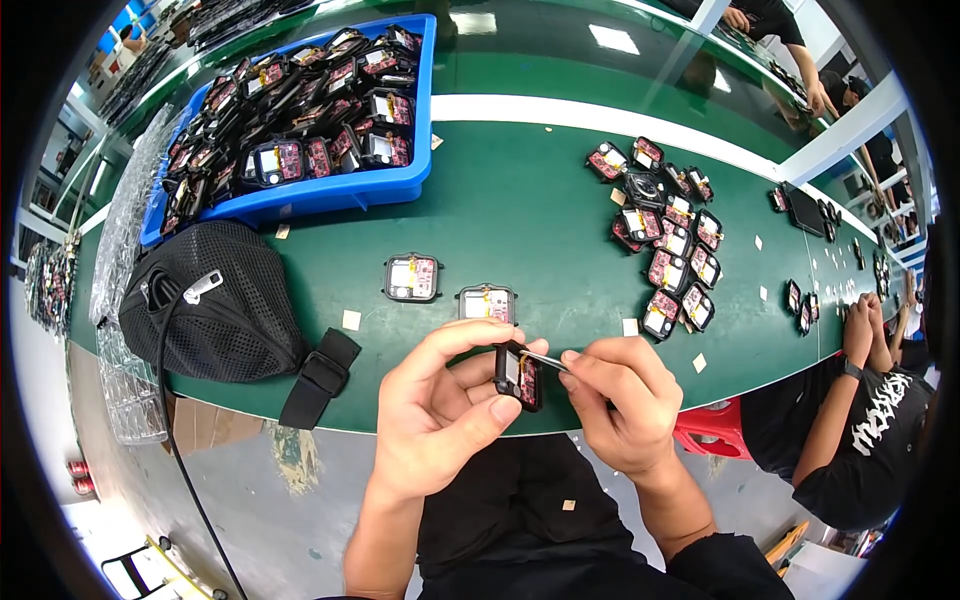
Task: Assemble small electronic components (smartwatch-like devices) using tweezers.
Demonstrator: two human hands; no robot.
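My left hand [440, 410] is closed round a small black device housing [518, 378], tilted on edge above the table's near edge. Inside it show a red circuit board, a pale block and yellow tape. My right hand [625, 400] pinches a slim metal tool, probably tweezers [543, 359], whose tip reaches the housing's upper part. Just beyond my left hand lies a like housing [487, 302], with another housing [412, 277] to its left. Both lie with their boards facing up. The tool's rear end is hidden in my right fingers.
A blue bin [425, 110] heaped with housings stands far left. Nearer are a black mesh bag [215, 300] with a cable and a black strap [320, 378]. Several housings [667, 268] cluster right of centre on the green table [520, 200]. A co-worker [850, 430] sits at right by a red stool [715, 428].
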